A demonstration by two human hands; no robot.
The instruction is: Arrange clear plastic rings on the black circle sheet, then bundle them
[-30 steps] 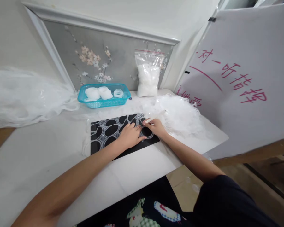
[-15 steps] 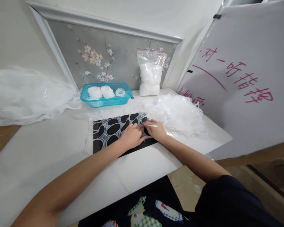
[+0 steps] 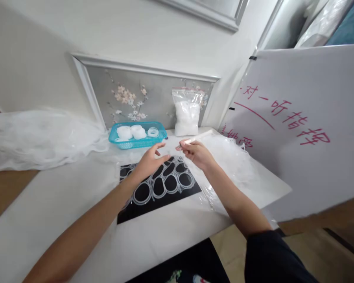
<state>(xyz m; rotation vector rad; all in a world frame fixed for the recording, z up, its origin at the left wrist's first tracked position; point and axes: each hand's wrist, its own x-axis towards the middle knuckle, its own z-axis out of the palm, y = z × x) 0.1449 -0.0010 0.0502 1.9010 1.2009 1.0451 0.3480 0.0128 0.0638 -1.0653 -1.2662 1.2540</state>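
My right hand (image 3: 199, 154) is closed around a slim white-handled tool (image 3: 197, 137), its shaft pointing up to the right. The tip end at my fingers is too small to make out. My left hand (image 3: 151, 159) hovers over the left part of the mat with thumb and fingers apart, nothing between them. Below both hands lies a black mat (image 3: 162, 207) bearing a translucent plastic web (image 3: 165, 188) of joined rounded rings with dark openings. The web's upper left part is partly hidden by my left hand and forearm.
A blue basket (image 3: 126, 145) behind the mat holds white ring bundles (image 3: 138, 132). Beside it stands a zip bag (image 3: 186, 118) with white contents. Heaps of clear plastic lie at left (image 3: 41, 139) and right (image 3: 238, 165). A whiteboard (image 3: 297, 169) leans at the right.
My hands have lifted off the web and moved apart, the left one opening. The white-handled tool has swung up in my right hand. The view has tilted upward.
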